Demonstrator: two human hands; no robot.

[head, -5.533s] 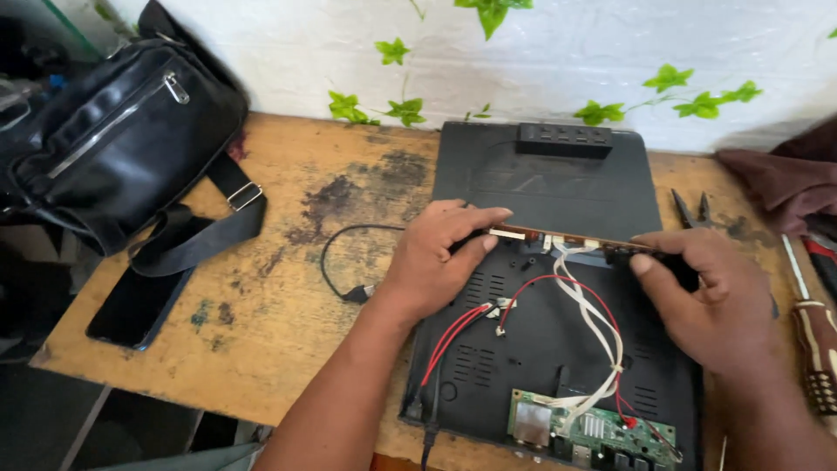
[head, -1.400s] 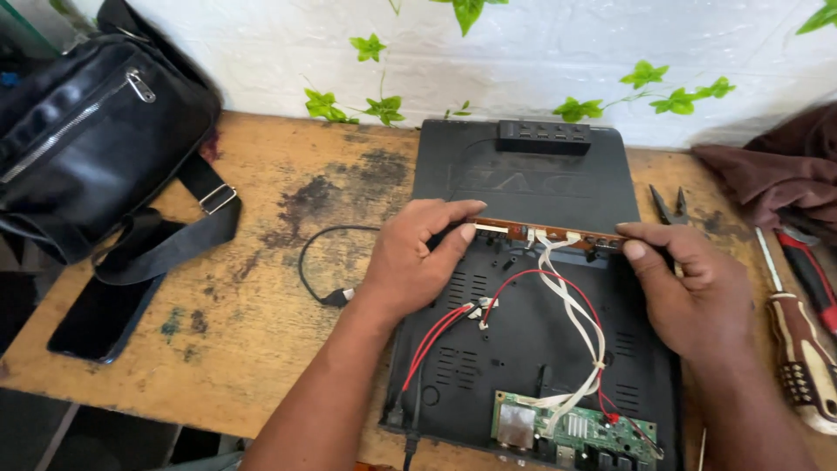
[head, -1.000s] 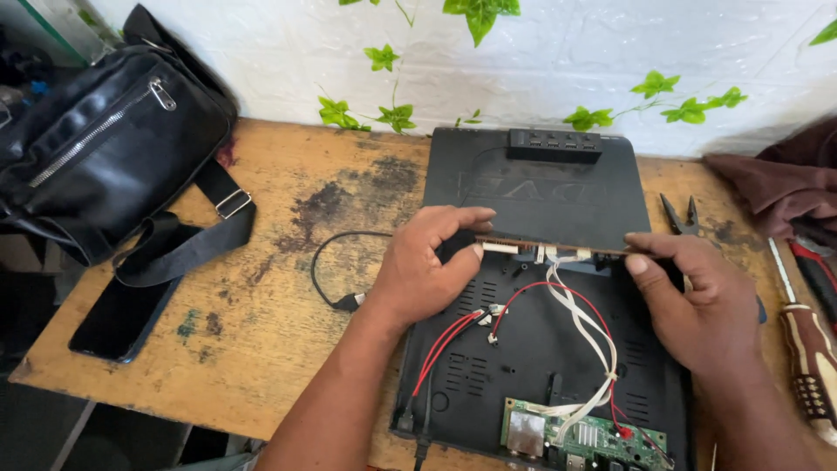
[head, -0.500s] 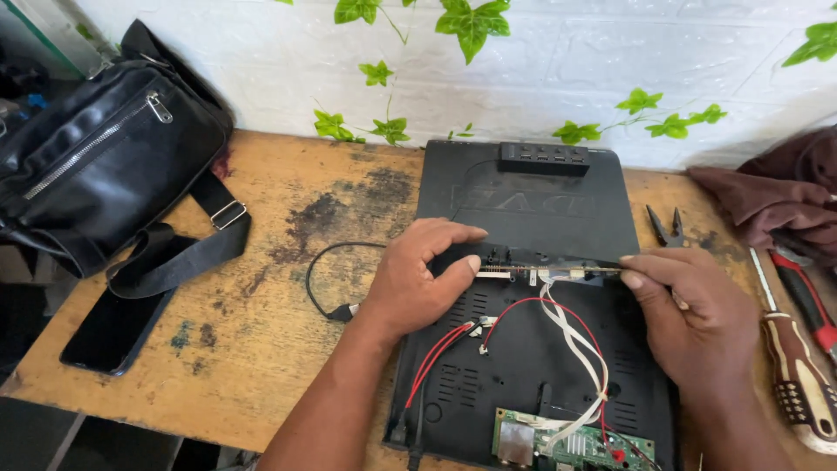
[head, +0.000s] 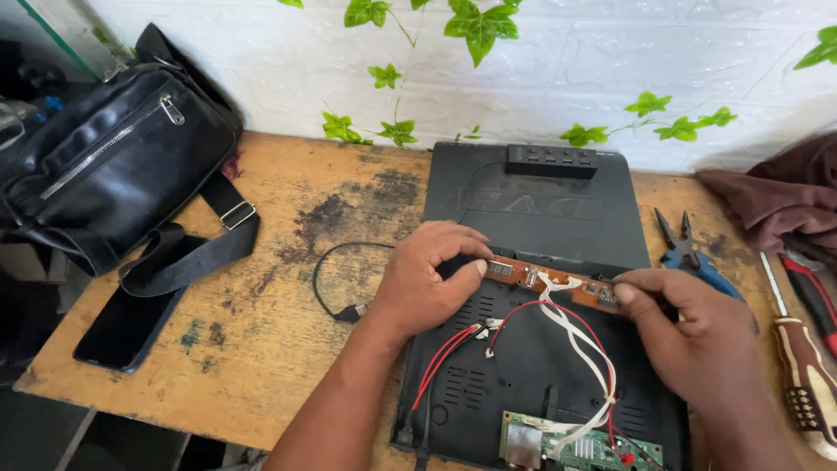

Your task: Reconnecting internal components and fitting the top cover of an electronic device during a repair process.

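Holding the narrow brown circuit strip (head: 551,283) at both ends, I have it stretched across the middle of the frame, just above the black device casing (head: 540,349) that lies flat on the worn wooden table (head: 261,331). My left hand (head: 427,279) pinches the strip's left end between thumb and curled fingers. My right hand (head: 697,336) pinches the right end with thumb and forefinger, the rest of the fingers folded in.

The strip's long axis runs left to right, dipping slightly toward the right of the frame, so each hand sits at one tip and neither is nearer than the other. White wires (head: 584,349) and red wires (head: 453,366) drop from the strip toward the lower edge. The white ones, with a thin red one, reach a green circuit board (head: 580,447) in the lower centre. The red ones at left run down off the casing's lower left edge.

A black button panel (head: 552,160) rests at the casing's top edge. Pliers (head: 689,249) and a screwdriver (head: 802,366) lie at the right, beside a dark maroon cloth (head: 776,196). A black bag (head: 113,161) and a phone (head: 126,327) sit at the left, and a black cable (head: 336,279) loops just left of my left hand.
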